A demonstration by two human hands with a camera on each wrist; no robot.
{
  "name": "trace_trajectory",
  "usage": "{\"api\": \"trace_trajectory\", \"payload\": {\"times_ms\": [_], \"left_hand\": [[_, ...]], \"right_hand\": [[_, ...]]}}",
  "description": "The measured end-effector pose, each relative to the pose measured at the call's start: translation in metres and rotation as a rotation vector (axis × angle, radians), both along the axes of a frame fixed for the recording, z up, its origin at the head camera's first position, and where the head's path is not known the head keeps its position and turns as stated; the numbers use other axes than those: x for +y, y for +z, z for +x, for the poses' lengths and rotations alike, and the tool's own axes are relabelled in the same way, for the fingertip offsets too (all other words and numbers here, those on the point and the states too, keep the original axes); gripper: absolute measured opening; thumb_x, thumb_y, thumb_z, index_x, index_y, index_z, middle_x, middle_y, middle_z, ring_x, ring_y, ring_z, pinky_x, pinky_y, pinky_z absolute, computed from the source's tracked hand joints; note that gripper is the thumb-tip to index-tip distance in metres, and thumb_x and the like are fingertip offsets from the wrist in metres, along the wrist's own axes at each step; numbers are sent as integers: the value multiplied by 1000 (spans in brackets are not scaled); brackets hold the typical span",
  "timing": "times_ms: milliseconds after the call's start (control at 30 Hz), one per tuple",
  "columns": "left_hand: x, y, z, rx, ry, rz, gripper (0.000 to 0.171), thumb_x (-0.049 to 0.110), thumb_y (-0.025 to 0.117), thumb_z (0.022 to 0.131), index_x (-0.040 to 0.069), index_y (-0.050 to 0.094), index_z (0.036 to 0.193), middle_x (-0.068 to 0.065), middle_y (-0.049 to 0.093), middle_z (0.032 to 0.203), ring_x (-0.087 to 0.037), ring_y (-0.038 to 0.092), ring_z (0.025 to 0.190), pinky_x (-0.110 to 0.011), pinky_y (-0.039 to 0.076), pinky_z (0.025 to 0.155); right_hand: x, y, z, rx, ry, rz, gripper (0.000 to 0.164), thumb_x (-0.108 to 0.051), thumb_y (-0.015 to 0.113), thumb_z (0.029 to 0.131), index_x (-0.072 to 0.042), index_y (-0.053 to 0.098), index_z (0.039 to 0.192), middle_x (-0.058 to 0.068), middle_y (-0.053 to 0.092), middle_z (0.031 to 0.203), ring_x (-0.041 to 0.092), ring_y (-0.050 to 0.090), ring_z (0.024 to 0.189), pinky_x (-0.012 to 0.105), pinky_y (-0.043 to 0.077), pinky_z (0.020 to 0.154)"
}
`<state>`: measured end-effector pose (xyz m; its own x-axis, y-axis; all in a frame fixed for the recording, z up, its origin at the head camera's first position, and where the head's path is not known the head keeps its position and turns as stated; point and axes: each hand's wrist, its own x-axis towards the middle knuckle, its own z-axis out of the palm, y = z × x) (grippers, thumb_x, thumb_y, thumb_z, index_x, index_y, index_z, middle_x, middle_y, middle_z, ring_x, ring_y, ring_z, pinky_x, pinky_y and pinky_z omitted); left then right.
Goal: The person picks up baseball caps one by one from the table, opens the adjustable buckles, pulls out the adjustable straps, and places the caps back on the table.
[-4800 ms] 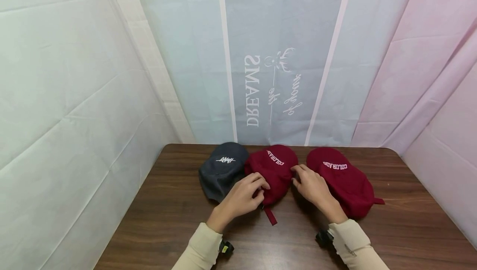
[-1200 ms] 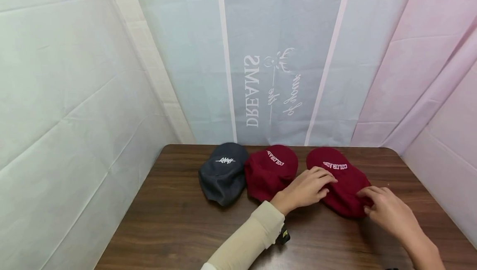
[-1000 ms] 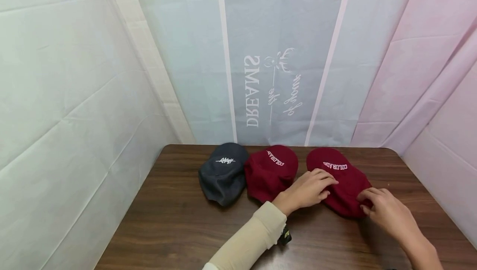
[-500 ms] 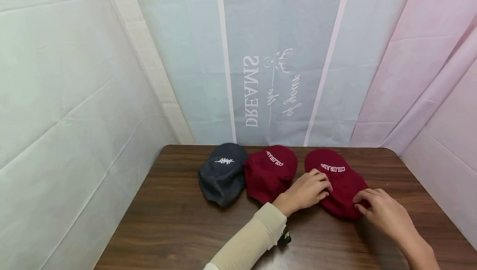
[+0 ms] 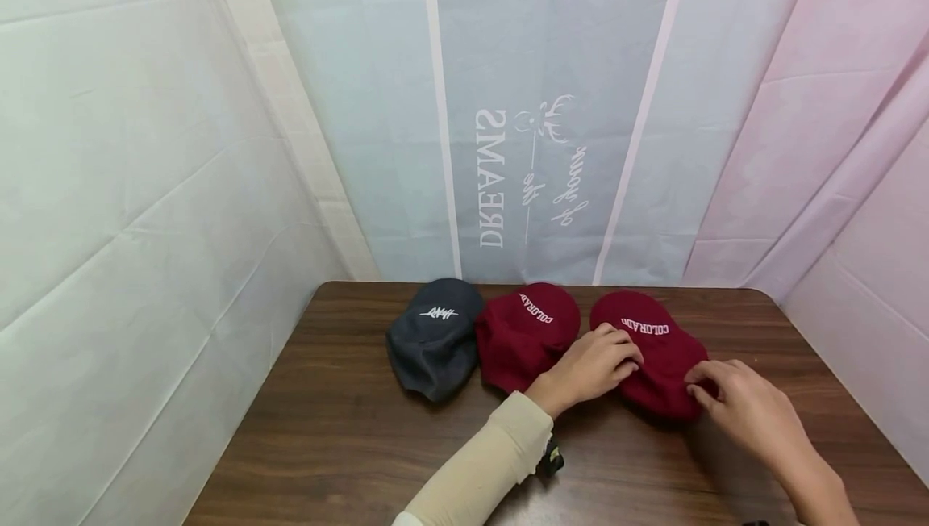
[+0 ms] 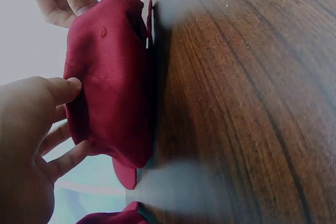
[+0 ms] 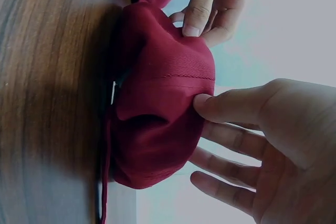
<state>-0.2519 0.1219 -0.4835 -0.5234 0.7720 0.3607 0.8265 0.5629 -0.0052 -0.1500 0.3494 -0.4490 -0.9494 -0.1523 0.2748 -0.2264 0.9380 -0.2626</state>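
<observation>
Three baseball caps lie in a row along the table's far edge in the head view. Both hands are at the rightmost one, a dark red cap (image 5: 664, 356) with white COLORADO lettering. My left hand (image 5: 591, 365) pinches its crown on the left side, thumb in front and fingers behind in the left wrist view. My right hand (image 5: 747, 409) pinches the crown's right rear between thumb and index finger; its other fingers spread apart in the right wrist view (image 7: 283, 135). A strap (image 7: 107, 166) hangs out low on this cap. The left forearm partly hides the middle red cap (image 5: 522, 340).
A dark grey cap (image 5: 435, 348) with a white logo touches the middle red cap on its left. The wooden table (image 5: 327, 429) ends at a hanging printed cloth (image 5: 544, 187) behind. Pale sheets (image 5: 145, 268) hang at both sides.
Both hands were at the middle cap earlier and have moved right to the rightmost cap. Over the last second that cap has shifted slightly left with them. The grey cap stays put.
</observation>
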Motion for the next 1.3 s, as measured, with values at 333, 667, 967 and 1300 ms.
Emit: {"api": "trace_trajectory", "payload": {"times_ms": [333, 667, 967, 1300], "left_hand": [[-9, 6, -2, -59, 25, 68, 18, 34, 63, 108, 31, 78, 118, 16, 72, 119, -5, 58, 112, -14, 44, 104], [-19, 15, -6, -128, 35, 147, 19, 32, 62, 108, 29, 78, 119, 14, 72, 123, -5, 56, 115, -13, 43, 105], [-31, 27, -5, -150, 51, 231, 20, 31, 64, 107, 28, 78, 121, 12, 71, 123, -6, 57, 117, -12, 43, 106], [-46, 35, 0, -106, 43, 309, 23, 30, 66, 106, 24, 75, 127, 8, 67, 125, -8, 57, 117, -13, 45, 105]], "right_hand": [[-7, 9, -3, 82, -11, -22, 13, -11, 84, 88, -19, 77, 95, 6, 76, 96, 26, 68, 87, 42, 50, 63], [-14, 19, -7, 190, 3, -52, 15, -12, 84, 89, -22, 76, 96, 5, 75, 95, 14, 62, 76, 35, 46, 59], [-22, 31, -12, 339, 29, -77, 23, -6, 87, 83, -22, 76, 97, 3, 74, 91, 12, 57, 74, 33, 45, 57], [-35, 40, -16, 439, 62, -107, 27, -4, 89, 80, -21, 77, 97, 1, 76, 93, 16, 63, 78, 15, 43, 64]]}}
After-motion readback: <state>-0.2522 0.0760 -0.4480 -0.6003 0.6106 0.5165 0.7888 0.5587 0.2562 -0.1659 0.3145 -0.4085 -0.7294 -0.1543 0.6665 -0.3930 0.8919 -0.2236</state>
